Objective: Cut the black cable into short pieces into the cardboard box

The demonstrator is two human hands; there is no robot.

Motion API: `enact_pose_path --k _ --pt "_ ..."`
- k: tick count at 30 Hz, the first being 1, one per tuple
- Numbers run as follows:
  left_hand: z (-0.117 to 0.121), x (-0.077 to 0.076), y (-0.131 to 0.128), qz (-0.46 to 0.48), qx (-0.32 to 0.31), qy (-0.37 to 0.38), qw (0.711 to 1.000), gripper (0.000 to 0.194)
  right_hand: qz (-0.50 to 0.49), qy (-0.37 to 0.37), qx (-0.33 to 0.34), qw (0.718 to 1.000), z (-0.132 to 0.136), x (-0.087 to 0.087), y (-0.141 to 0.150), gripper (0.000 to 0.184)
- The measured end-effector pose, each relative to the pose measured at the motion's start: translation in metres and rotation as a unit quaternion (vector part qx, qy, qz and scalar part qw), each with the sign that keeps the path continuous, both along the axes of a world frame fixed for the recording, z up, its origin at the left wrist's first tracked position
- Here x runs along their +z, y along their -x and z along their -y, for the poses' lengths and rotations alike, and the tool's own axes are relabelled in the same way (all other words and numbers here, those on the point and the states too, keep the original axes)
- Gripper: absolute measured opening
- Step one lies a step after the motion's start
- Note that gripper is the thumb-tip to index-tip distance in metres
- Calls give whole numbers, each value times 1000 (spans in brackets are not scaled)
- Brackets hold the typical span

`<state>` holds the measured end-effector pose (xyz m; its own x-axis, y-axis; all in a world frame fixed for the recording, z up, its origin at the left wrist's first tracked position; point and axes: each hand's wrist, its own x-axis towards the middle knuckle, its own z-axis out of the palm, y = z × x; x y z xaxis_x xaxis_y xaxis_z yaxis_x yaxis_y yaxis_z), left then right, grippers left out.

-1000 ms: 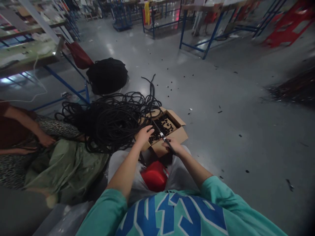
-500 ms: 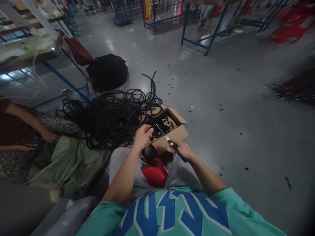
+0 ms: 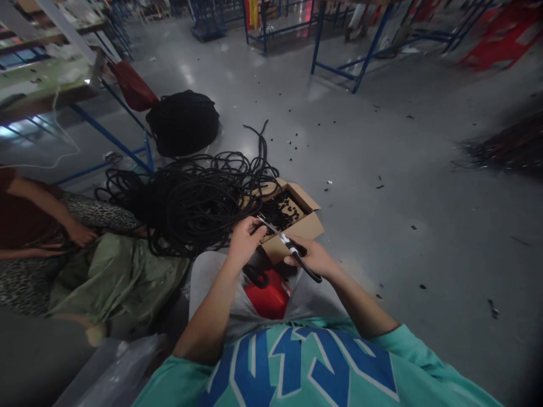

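My right hand (image 3: 311, 257) is closed round the black handles of a pair of scissors (image 3: 285, 238), its blades pointing up and left. The blade tips reach the fingers of my left hand (image 3: 246, 240), which pinch a black cord; most of that cord is hidden by the hand. Just beyond both hands is an open cardboard box (image 3: 305, 226) with many small black cut pieces (image 3: 288, 210) in it. A big tangle of black cord (image 3: 199, 203) lies on the floor left of the box. A dark loop hangs below my left hand, over something red (image 3: 269, 297) between my knees.
A co-worker's hand (image 3: 80, 233) is at the left, beside a green sheet (image 3: 114, 271). A black bundle (image 3: 184, 121) stands behind the tangle, near a blue-legged table (image 3: 108, 135). Small black scraps dot the grey floor. A dark heap (image 3: 509, 144) lies far right.
The scissors have moved slightly left, so their blades now meet my left fingers. My left hand has shifted a little down and left. The view has tilted slightly.
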<state>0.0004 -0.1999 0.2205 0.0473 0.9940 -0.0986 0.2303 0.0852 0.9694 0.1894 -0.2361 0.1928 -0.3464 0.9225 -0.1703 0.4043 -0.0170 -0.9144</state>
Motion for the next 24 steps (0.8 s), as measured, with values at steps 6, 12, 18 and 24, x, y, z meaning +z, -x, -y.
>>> enact_pose_path --k 6,12,18,24 --pt "2 1 1 -41 7 -22 999 13 39 -27 7 999 1 8 2 55" --pt "5 0 1 -86 -15 -45 995 13 16 -33 17 999 3 11 4 56" --pt "7 -2 1 -115 -18 -41 992 15 11 -17 7 1000 6 11 7 53" --pt "5 -2 2 -108 -10 -15 994 15 21 -31 -12 999 7 9 8 43"
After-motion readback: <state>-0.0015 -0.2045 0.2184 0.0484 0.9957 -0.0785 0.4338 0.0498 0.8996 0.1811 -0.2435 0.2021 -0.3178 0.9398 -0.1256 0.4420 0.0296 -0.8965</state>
